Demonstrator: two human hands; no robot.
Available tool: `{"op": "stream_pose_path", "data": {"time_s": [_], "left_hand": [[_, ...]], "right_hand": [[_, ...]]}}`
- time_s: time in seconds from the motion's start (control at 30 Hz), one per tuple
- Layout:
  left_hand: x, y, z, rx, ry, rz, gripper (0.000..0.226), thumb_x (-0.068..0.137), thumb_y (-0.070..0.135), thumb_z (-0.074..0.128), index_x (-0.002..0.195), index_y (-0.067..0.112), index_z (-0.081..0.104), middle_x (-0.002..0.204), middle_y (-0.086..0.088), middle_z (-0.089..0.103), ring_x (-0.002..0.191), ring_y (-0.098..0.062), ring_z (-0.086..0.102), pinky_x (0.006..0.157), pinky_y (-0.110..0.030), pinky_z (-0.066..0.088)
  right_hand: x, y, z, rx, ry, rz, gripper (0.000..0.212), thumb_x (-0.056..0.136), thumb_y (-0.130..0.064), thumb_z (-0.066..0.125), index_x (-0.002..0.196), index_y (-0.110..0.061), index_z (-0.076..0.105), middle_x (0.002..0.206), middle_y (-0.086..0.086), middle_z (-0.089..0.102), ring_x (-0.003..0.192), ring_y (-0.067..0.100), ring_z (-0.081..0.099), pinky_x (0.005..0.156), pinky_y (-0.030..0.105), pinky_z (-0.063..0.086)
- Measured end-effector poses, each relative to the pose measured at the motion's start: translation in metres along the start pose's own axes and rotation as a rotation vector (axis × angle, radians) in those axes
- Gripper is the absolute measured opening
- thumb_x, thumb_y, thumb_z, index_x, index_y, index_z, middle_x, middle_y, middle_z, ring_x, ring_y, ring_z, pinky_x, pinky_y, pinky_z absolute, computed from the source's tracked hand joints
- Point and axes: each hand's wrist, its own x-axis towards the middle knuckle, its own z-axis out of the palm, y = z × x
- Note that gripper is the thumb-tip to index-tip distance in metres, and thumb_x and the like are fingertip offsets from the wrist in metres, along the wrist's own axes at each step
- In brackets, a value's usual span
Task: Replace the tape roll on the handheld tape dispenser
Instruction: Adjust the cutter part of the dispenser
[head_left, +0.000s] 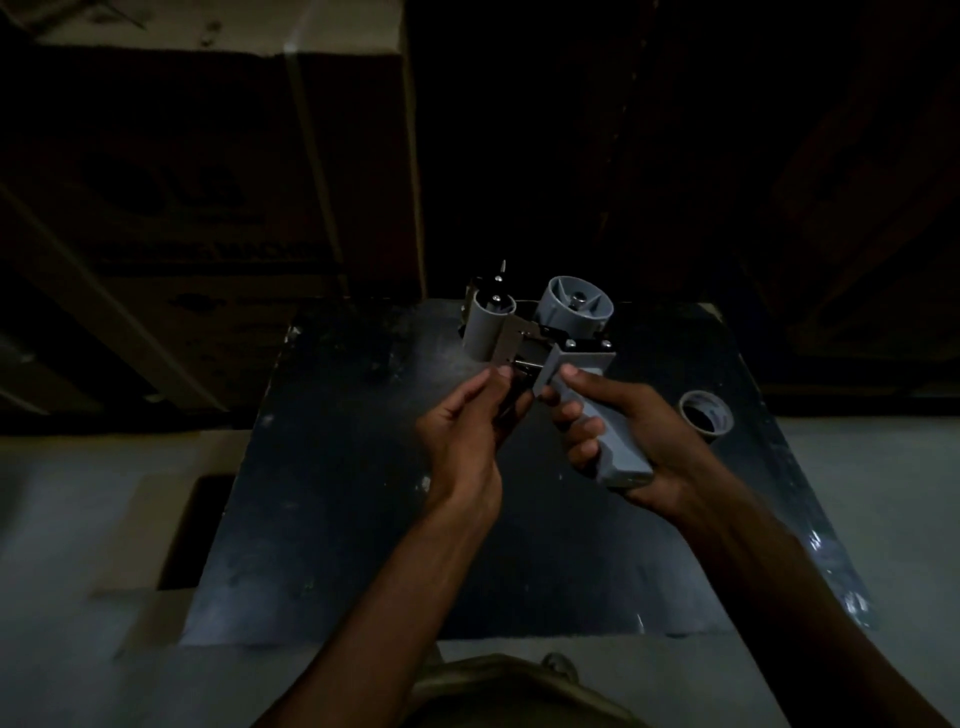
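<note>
A grey handheld tape dispenser (550, 332) is held up over a dark table (363, 519). My right hand (618, 436) is wrapped around its grey handle. Its bare grey hub, with no roll on it, faces up beside a smaller grey roller on the left. My left hand (467, 426) pinches a dark part at the dispenser's lower metal plate; what exactly it grips is too dim to tell. A roll of tape (706, 415) lies flat on the table to the right of my right hand.
Large cardboard boxes (208, 208) stand behind and left of the table. A pale floor (78, 519) surrounds the table, with a dark opening at the left (202, 530). The scene is very dim.
</note>
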Motion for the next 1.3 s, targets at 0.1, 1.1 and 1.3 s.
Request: {"op": "stream_pose_path", "data": {"time_s": [0.1,1.1,1.3], "left_hand": [[0.000,-0.003,0.001,0.159,-0.003,0.188,0.020,0.086,0.004,0.070,0.106,0.000,0.072,0.097,-0.012,0.076,0.092,-0.024,0.074,0.076,-0.032,0.061],[0.002,0.008,0.023,-0.065,-0.112,-0.189,0.036,0.090,0.004,0.064,0.124,-0.009,0.058,0.099,-0.012,0.071,0.095,-0.019,0.069,0.086,-0.025,0.056],[0.004,0.009,0.026,-0.005,-0.066,-0.262,0.028,0.081,0.018,0.077,0.104,0.005,0.070,0.108,-0.013,0.073,0.099,-0.019,0.071,0.098,-0.037,0.054]], "right_hand": [[-0.002,-0.004,-0.003,0.014,-0.013,-0.005,0.027,0.086,-0.027,0.063,0.102,-0.005,0.060,0.065,-0.003,0.052,0.042,0.003,0.045,0.038,0.013,0.042],[-0.004,-0.004,-0.011,-0.046,0.073,-0.102,0.019,0.094,-0.026,0.061,0.099,-0.008,0.061,0.063,-0.004,0.055,0.046,0.003,0.047,0.041,0.017,0.043],[0.002,0.001,-0.016,-0.065,0.109,-0.096,0.023,0.093,-0.027,0.063,0.104,-0.007,0.062,0.062,-0.004,0.057,0.047,0.004,0.048,0.043,0.018,0.044]]}}
